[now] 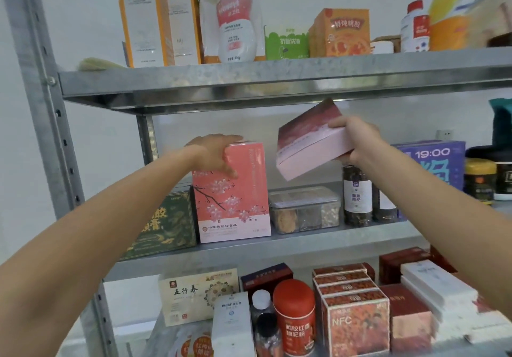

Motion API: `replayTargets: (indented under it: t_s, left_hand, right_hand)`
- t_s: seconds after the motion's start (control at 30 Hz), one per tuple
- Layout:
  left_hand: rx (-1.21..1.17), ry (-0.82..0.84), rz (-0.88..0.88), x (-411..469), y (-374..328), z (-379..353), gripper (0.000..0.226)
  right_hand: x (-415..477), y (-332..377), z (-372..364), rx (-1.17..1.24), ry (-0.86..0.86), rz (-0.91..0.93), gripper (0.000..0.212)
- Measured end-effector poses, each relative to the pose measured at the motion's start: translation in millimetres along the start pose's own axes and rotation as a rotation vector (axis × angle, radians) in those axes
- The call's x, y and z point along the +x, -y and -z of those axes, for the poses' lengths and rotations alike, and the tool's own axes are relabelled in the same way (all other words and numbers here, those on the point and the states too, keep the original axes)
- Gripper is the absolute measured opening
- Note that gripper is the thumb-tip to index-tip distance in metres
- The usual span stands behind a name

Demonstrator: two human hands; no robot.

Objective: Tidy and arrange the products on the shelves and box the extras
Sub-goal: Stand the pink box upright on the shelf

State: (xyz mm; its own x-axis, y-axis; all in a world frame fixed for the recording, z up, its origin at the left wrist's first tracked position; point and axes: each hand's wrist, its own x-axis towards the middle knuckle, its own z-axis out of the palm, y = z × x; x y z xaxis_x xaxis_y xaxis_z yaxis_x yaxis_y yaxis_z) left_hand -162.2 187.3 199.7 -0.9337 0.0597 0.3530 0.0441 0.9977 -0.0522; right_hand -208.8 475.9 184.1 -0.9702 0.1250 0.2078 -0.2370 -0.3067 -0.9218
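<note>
The left grip (219,157) is set on the top left corner of the blossom box (232,198). The thumb is pressed on the front face and the fingers are wrapped over the top edge, so the box is clasped between them. The blossom box is stood upright on the middle shelf (304,243), with the green box (163,223) just beside it at 9 o'clock.

The right grip (357,140) is closed round the right end of the flat pink box (307,146), with the thumb laid on the upper face and the fingers tucked beneath. This box is held tilted in the air, apart from the shelf. It is seen at 2 o'clock from the blossom box's top and at 12 o'clock from the clear lidded container (304,209).

The container is set on the same shelf at 3 o'clock from the blossom box, and two dark jars (357,196) are stood at its own 3 o'clock.
</note>
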Motion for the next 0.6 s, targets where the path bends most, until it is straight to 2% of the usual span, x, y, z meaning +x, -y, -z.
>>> replayTargets:
  t_s: [0.07, 0.13, 0.27, 0.33, 0.4, 0.43, 0.47, 0.53, 0.57, 0.6]
  left_hand:
    - [0.029, -0.143, -0.036, -9.2, -2.6, -13.3, 0.099]
    - [-0.038, -0.281, -0.086, -22.5, -6.0, -29.1, 0.097]
    - [-0.160, -0.593, -0.135, -54.7, -26.2, -59.6, 0.069]
    - [-0.315, -0.687, -0.087, -71.4, -43.2, -71.6, 0.047]
    - [-0.603, -0.723, -0.045, -91.0, -63.6, -78.5, 0.037]
    - [-0.789, -0.673, -0.002, -101.8, -76.0, -80.2, 0.043]
    - [-0.999, -0.550, 0.060, -112.6, -89.5, -80.3, 0.055]
    - [-1.429, -0.215, 0.176, -126.7, -109.3, -82.5, 0.078]
    - [-1.596, -0.089, 0.207, -130.7, -114.7, -85.1, 0.079]
    - [-1.693, -0.034, 0.225, -134.1, -117.4, -87.4, 0.074]
  right_hand:
    - [-20.5, 0.4, 11.5, 0.001, 0.013, -0.004, 0.026]
    - [-40.0, -2.9, 22.1, 0.011, 0.035, -0.024, 0.025]
    - [-76.4, -22.6, 42.7, 0.134, 0.048, -0.026, 0.021]
    - [-90.8, -40.1, 53.5, 0.173, 0.061, 0.001, 0.028]
    - [-102.5, -61.3, 63.6, 0.211, 0.138, 0.043, 0.046]
    - [-108.5, -71.5, 67.1, 0.241, 0.191, 0.068, 0.049]
    - [-114.4, -81.4, 69.3, 0.274, 0.242, 0.085, 0.051]
    - [-125.0, -100.3, 71.3, 0.338, 0.323, 0.086, 0.058]
    - [-129.3, -108.9, 71.9, 0.364, 0.358, 0.078, 0.062]
    - [-133.0, -116.8, 73.0, 0.381, 0.393, 0.069, 0.064]
